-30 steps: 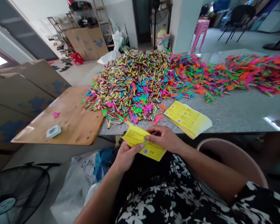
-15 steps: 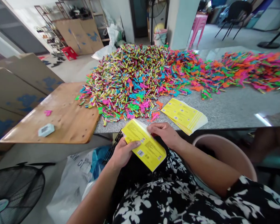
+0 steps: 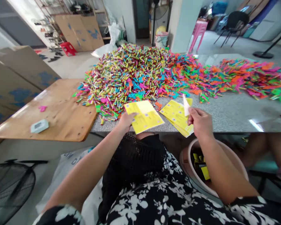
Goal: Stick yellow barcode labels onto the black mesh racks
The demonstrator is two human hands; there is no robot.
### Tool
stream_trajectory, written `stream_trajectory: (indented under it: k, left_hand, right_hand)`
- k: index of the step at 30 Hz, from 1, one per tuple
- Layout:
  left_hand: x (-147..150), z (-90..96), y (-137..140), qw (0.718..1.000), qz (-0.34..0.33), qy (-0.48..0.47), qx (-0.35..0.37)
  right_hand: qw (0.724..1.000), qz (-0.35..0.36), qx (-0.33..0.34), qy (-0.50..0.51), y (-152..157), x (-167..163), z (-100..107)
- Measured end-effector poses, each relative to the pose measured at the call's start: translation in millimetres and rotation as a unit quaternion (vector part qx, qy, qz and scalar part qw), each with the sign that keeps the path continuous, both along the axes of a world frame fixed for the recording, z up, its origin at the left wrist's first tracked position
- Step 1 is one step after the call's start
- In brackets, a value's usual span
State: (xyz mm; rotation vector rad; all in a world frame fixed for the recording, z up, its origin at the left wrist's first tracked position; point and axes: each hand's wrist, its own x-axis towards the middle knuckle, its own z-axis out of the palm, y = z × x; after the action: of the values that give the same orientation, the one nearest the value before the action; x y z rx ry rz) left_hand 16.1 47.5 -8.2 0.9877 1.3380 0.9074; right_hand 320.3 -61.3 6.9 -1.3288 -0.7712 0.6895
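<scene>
My left hand (image 3: 127, 121) is closed on a yellow printed sheet (image 3: 146, 120) with a whitish patch at its top, held over the counter's front edge. My right hand (image 3: 200, 122) pinches a curled yellow-and-white piece of paper (image 3: 186, 104) upright between thumb and fingers. Just beneath and left of that hand, a stack of yellow printed sheets (image 3: 174, 112) lies on the speckled grey counter (image 3: 221, 114). Behind the sheets rises a large heap of small colourful tubes (image 3: 121, 78) mixed with bright plastic pieces.
More bright plastic pieces (image 3: 245, 76) spread along the counter to the right. A wooden board (image 3: 63, 109) on the left bears a white device (image 3: 39, 126) and a pink piece (image 3: 42, 108). Below right stands a bin (image 3: 234, 162) with yellow items inside. Another person's leg (image 3: 259, 148) shows at the right.
My hands have moved apart. The left has lifted its yellow sheet forward and turned it; the right has let go of that sheet, moved right, and now holds a curled paper above the stack.
</scene>
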Motion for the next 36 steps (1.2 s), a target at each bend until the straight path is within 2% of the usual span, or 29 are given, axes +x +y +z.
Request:
stream_trajectory:
  k: [3, 4, 6, 7, 8, 9, 11, 13, 15, 17, 20, 25, 31, 36]
  left_hand:
    - [7, -7.8, 17, 0.997, 0.028, 0.062, 0.020]
    - [3, -8.7, 15, 0.995, 0.046, 0.086, 0.032]
    - [-17, -8.2, -1, 0.977, 0.050, 0.172, 0.113]
    - [-31, -7.2, -16, 0.958, 0.020, 0.227, 0.177]
    - [-47, -6.3, -33, 0.924, -0.039, 0.286, 0.250]
    - [-65, -5.9, -52, 0.885, -0.133, 0.323, 0.307]
    - [-100, -8.0, -90, 0.806, -0.306, 0.344, 0.372]
    - [-130, -14.2, -121, 0.758, -0.366, 0.368, 0.395]
    - [-148, -21.2, -140, 0.734, -0.376, 0.397, 0.402]
    - [-153, -24.8, -151, 0.726, -0.358, 0.416, 0.415]
    - [-145, -21.1, -159, 0.729, -0.300, 0.429, 0.440]
    - [-129, -16.9, -176, 0.738, -0.224, 0.487, 0.410]
    - [-130, -39.1, -182, 0.727, -0.230, 0.482, 0.431]
    - [-131, -48.3, -180, 0.722, -0.222, 0.480, 0.447]
  right_hand:
    - [0.984, 0.020, 0.003, -0.179, -28, -12, 5]
    - [0.972, 0.037, 0.003, -0.232, -39, -19, 6]
    - [0.940, 0.069, 0.022, -0.334, -61, -35, 5]
    - [0.922, 0.086, 0.041, -0.376, -71, -43, 4]
    - [0.904, 0.106, 0.064, -0.409, -79, -50, 1]
    - [0.888, 0.125, 0.090, -0.434, -86, -58, -2]
    - [0.862, 0.160, 0.139, -0.461, -96, -72, -9]
    - [0.846, 0.188, 0.173, -0.468, -100, -86, -15]
    - [0.835, 0.217, 0.191, -0.468, -101, -100, -20]
    - [0.825, 0.236, 0.205, -0.470, -101, -113, -22]
    - [0.818, 0.237, 0.222, -0.475, -100, -125, -23]
    - [0.805, 0.228, 0.230, -0.497, -98, -127, -31]
    - [0.811, 0.229, 0.207, -0.496, -94, -121, -48]
    - [0.827, 0.208, 0.184, -0.489, -89, -117, -50]
